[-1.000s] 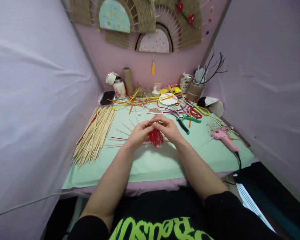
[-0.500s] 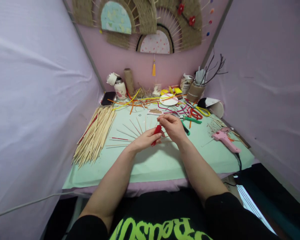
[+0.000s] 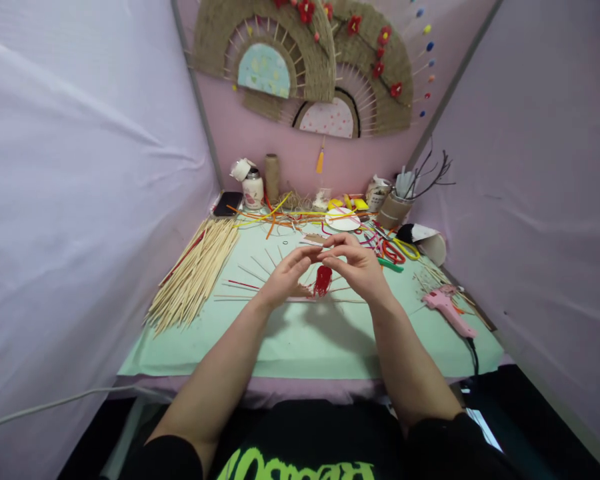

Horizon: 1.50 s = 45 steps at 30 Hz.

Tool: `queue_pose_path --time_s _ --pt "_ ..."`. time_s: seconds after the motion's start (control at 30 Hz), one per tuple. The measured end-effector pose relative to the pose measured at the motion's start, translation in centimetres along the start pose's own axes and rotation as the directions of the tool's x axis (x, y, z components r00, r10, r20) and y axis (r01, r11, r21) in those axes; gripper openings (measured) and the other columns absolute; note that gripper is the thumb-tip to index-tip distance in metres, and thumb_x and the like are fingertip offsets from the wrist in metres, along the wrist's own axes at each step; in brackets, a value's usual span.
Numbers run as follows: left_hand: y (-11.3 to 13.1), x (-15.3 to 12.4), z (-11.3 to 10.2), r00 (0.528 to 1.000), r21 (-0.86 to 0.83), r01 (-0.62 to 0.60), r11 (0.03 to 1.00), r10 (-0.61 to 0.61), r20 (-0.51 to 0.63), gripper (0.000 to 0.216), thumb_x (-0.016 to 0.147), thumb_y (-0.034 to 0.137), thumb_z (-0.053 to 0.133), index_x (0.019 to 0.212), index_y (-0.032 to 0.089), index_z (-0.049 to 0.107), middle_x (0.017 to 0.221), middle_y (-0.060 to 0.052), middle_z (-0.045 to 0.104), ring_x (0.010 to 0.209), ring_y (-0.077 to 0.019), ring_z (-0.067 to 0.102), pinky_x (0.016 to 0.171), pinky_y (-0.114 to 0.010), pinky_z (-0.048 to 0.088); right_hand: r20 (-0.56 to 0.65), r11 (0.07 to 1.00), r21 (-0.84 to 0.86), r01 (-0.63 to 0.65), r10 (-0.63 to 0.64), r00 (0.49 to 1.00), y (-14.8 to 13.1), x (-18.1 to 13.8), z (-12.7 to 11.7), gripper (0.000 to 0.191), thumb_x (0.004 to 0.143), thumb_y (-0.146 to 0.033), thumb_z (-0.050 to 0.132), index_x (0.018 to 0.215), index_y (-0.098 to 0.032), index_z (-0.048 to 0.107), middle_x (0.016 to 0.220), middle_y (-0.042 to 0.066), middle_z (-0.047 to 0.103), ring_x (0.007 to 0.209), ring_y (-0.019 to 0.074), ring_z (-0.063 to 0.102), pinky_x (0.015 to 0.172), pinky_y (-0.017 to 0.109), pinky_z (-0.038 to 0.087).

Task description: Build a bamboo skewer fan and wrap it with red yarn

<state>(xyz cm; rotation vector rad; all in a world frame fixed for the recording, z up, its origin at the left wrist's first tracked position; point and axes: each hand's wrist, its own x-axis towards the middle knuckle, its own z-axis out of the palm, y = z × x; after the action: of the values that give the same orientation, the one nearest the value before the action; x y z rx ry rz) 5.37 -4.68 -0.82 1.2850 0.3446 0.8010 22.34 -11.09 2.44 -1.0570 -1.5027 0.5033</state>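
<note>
A bundle of red thread, with loose strands at its lower end, is just below my two hands, over the green tabletop. My left hand reaches in from the left, fingers curved and their tips close to the thumb. My right hand meets it from the other side, thumb and index finger pinched near the top of the bundle. A thread between the fingertips is too fine to make out clearly. Thin sticks fan out on the table behind and beside the hands.
A pile of wooden skewers lies at left. On the right are a pink glue gun, red-handled scissors and green-handled pliers. Coloured pipe cleaners, a white disc, a twine spool and a phone line the back.
My left hand has let go of the red bundle's body, which now shows below the hands. Both hands have come fingertip to fingertip above it. The view has tilted up slightly.
</note>
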Motion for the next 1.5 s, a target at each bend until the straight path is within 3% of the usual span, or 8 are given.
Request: queue_pose_path --time_s 0.23,0.6,0.87,1.0,1.1,1.2,1.33,1.5 --pt "-1.0 0.1 1.6 1.000 0.172 -0.013 0.985 0.015 -0.009 0.036 0.081 0.042 0.069 0.102 0.016 0.057 0.081 -0.001 0.059 0.073 -0.0133 0.056 0.072 -0.027 0.046 -0.015 0.995 -0.005 -0.095 0.095 0.995 1.5 0.2 2.1 0.009 0.079 -0.033 0.073 0.076 -0.026 0.077 0.101 0.005 0.063 0.102 0.0219 0.057 0.098 0.041 0.042" --pt "-2.2 0.1 0.9 0.997 0.449 0.076 0.890 -0.065 -0.041 0.026 0.092 0.040 0.048 0.100 0.017 0.057 0.079 -0.001 0.054 0.071 -0.0142 0.052 0.058 -0.025 0.044 -0.118 0.993 0.089 -0.074 0.085 0.989 2.0 -0.2 2.2 0.007 0.080 -0.030 0.071 0.076 -0.024 0.074 0.087 0.003 0.066 0.091 0.0198 0.060 0.088 0.037 0.046" --pt "-1.7 0.0 1.2 0.983 0.225 0.157 0.962 -0.175 0.062 0.034 0.087 0.051 0.051 0.081 0.018 0.053 0.061 0.005 0.044 0.052 -0.0083 0.040 0.057 -0.023 0.039 -0.165 0.954 0.204 -0.219 0.253 0.953 2.7 -0.2 2.0 0.017 0.077 -0.040 0.073 0.075 -0.023 0.072 0.080 0.001 0.068 0.081 0.0176 0.061 0.079 0.032 0.048" --pt "-0.6 -0.3 1.6 0.963 0.049 0.234 0.971 -0.238 0.123 0.035 0.081 0.051 0.058 0.073 0.018 0.050 0.052 0.007 0.041 0.046 -0.0067 0.035 0.064 -0.026 0.044 0.053 0.895 0.269 -0.355 0.355 0.934 3.1 -0.6 1.4 0.030 0.078 -0.049 0.071 0.088 -0.021 0.074 0.074 0.001 0.068 0.072 0.0167 0.063 0.070 0.031 0.050" --pt "-0.2 -0.4 1.7 0.947 -0.025 0.277 0.961 -0.269 0.174 0.035 0.078 0.050 0.061 0.070 0.018 0.050 0.050 0.007 0.041 0.044 -0.0070 0.035 0.063 -0.028 0.046 0.330 0.803 0.350 -0.483 0.376 0.866 3.1 -1.1 1.2 0.039 0.077 -0.052 0.071 0.102 -0.021 0.070 0.063 -0.001 0.066 0.060 0.0188 0.064 0.060 0.033 0.051" --pt "-0.2 -0.5 1.5 0.924 -0.055 0.320 0.946 -0.299 0.238 0.033 0.078 0.047 0.062 0.067 0.018 0.050 0.048 0.006 0.041 0.044 -0.0074 0.036 0.061 -0.029 0.047 0.436 0.732 0.414 -0.542 0.363 0.823 2.9 -1.4 1.1 0.041 0.076 -0.052 0.073 0.103 -0.023 0.066 0.060 -0.002 0.065 0.054 0.0196 0.065 0.057 0.034 0.052" --pt "-0.3 -0.6 1.2 0.885 -0.039 0.369 0.929 -0.338 0.321 0.033 0.081 0.046 0.060 0.068 0.017 0.053 0.047 0.006 0.041 0.044 -0.0077 0.037 0.064 -0.029 0.049 0.364 0.763 0.433 -0.481 0.340 0.867 2.8 -1.2 1.0 0.031 0.069 -0.047 0.080 0.082 -0.021 0.069 0.071 -0.001 0.064 0.060 0.0143 0.062 0.061 0.029 0.051" --pt "-0.4 -0.7 1.3 0.864 0.064 0.371 0.926 -0.369 0.343 0.034 0.082 0.050 0.062 0.078 0.016 0.056 0.053 0.006 0.048 0.047 -0.0069 0.037 0.066 -0.028 0.047 0.101 0.785 0.460 -0.415 0.418 0.903 3.1 -0.8 0.8 0.037 0.062 -0.051 0.083 0.076 -0.021 0.067 0.071 -0.002 0.058 0.060 0.0112 0.051 0.058 0.025 0.046"
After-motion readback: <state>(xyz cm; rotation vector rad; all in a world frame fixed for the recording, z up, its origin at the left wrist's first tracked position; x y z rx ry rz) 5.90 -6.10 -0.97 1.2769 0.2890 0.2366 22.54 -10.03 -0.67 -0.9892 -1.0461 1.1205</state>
